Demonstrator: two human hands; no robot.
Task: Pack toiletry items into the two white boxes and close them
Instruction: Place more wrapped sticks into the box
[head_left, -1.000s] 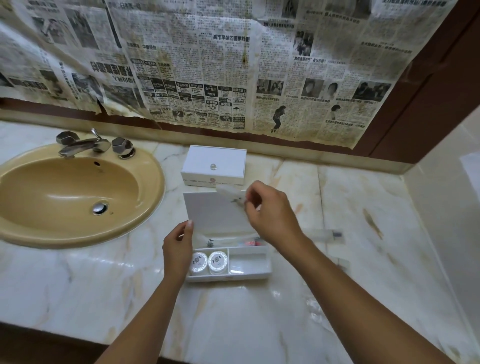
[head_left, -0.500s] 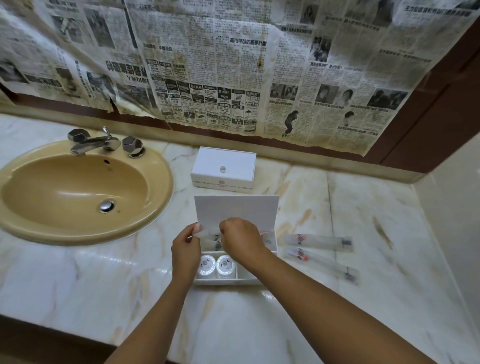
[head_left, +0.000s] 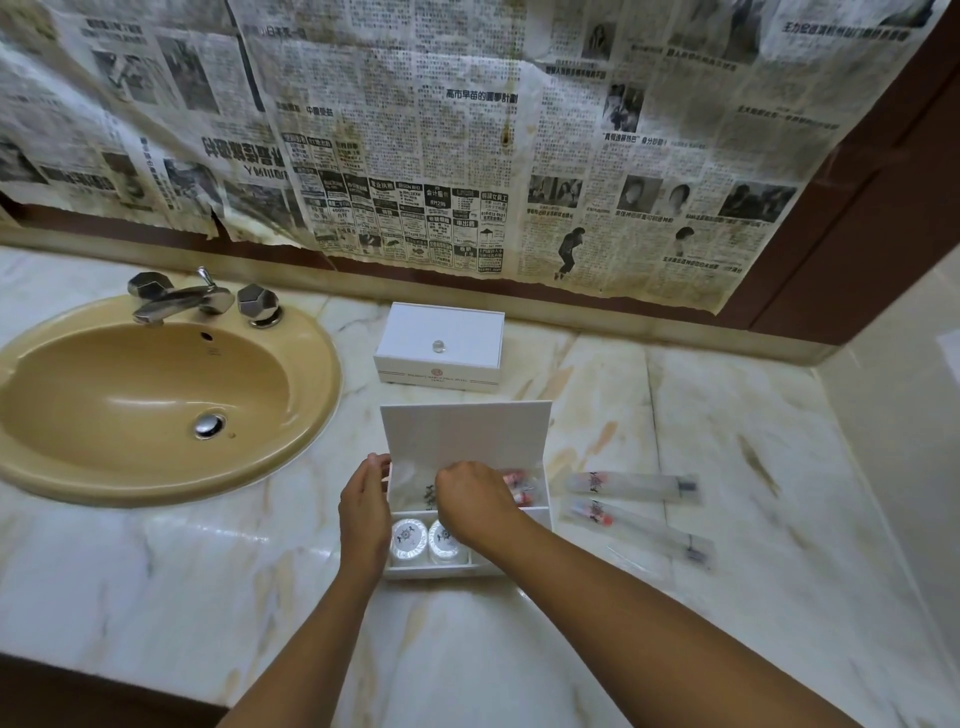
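Right hand (head_left: 470, 501) reaching knuckles-up into open box (head_left: 467, 436), grip hidden; left hand (head_left: 363, 501) touching box edge, fingers straight. Two round soaps (head_left: 409, 540), two loose tubes (head_left: 631, 486), one closed box (head_left: 441, 343).

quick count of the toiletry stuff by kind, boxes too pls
white boxes: 2, the closed box and the open box
round wrapped soaps: 2, in the open box
long clear packets on the counter: 2
total: 6; packets under the right hand not countable
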